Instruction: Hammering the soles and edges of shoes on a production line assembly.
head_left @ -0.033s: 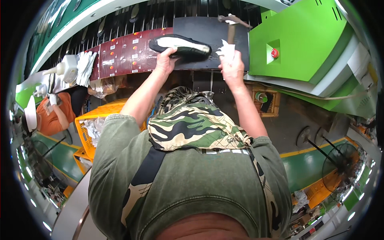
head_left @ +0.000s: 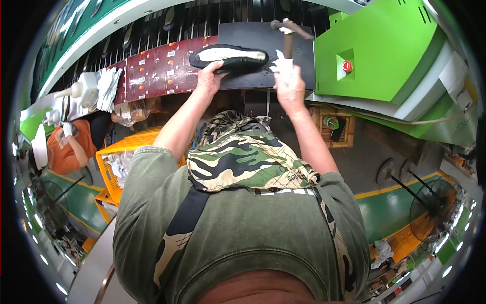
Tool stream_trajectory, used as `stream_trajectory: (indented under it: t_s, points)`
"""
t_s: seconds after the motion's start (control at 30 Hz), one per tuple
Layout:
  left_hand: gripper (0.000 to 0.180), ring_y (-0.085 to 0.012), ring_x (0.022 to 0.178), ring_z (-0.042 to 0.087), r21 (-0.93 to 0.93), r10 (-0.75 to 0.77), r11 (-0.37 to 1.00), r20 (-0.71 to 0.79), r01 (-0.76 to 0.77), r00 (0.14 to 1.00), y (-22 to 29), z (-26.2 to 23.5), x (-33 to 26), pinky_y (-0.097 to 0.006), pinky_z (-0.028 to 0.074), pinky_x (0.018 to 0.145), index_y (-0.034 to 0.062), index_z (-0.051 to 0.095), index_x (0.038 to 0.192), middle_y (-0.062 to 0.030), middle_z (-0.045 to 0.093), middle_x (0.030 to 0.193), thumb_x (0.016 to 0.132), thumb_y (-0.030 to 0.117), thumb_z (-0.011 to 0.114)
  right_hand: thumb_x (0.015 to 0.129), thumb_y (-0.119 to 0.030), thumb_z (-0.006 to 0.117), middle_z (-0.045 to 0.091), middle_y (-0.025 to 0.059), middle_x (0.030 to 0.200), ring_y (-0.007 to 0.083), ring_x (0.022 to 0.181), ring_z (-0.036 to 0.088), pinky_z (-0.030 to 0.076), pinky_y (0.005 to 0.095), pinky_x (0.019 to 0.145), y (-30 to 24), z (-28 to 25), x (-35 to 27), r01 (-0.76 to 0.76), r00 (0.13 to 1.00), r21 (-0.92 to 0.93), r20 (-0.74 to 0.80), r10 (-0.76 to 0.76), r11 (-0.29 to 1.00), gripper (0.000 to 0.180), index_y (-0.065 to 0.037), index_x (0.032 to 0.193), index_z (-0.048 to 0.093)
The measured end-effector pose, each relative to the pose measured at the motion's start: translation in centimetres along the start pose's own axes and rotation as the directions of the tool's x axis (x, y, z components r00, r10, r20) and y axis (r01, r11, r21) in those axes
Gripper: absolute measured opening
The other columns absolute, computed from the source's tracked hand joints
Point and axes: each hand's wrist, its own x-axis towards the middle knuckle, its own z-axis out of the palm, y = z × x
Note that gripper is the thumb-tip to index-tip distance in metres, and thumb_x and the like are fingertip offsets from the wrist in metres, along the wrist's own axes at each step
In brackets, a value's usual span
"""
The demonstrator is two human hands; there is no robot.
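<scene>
A black shoe upper with a white underside lies bottom up above the dark board. My left hand is closed on its near side, thumb against the white underside. To the right, my right hand grips a hammer by its handle, the head pointing away from me. White crumpled cloth or paper is wrapped around the handle just above my fingers. The hammer head is raised to the right of the shoe, apart from it.
Left of the board runs a dark red panel with stickers, then white gloves and a white bottle. A green machine with a red button stands right. Metal rollers lie beyond. Yellow crates and a person in orange are left.
My right hand and the hammer have shifted slightly left and tilted. The right end of the shoe has risen a little away from me.
</scene>
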Motion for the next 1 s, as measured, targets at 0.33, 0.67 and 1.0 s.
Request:
stream_trajectory:
  t_s: [0.33,0.67,1.0]
  points:
    - [0.046,-0.0302,0.118,0.061,-0.008,-0.269,0.96,0.246,0.279,0.931,3.4,-4.7,-3.7,-0.061,0.047,0.103,0.0028,0.058,0.129,-0.0135,0.066,0.124,0.088,0.02,0.067,0.087,-0.022,0.069,0.067,0.0289,0.094,0.0472,0.092,0.066,0.051,0.0544,0.079,4.5,3.3,-4.0,-0.206,0.94,-0.498,0.14,0.312,0.842,0.037,0.001,0.107,0.049]
    - [0.036,-0.0187,0.068,0.069,0.602,-0.471,0.724,0.077,0.336,0.879,4.1,-3.6,-4.1,-0.025,0.044,0.047,0.0016,0.058,0.114,-0.0085,0.069,0.092,0.083,0.006,0.076,0.095,-0.01,0.064,0.061,0.005,0.074,0.0109,0.054,0.057,0.048,0.0262,0.049,-10.8,-1.7,1.7,0.095,0.973,-0.014,-0.209,-0.096,0.995,0.019,0.001,0.106,0.053]
    - [0.019,-0.0142,0.061,0.065,0.629,-0.425,0.707,0.012,0.324,0.905,3.5,-2.0,-5.1,-0.024,0.04,0.042,-0.0006,0.063,0.101,-0.006,0.067,0.08,0.085,0.002,0.072,0.088,-0.02,0.071,0.068,0.0167,0.081,0.0252,0.067,0.071,0.056,0.0376,0.061,-1.7,4.4,-1.0,-0.214,0.977,-0.379,-0.107,0.187,0.901,0.029,-0.001,0.104,0.056]
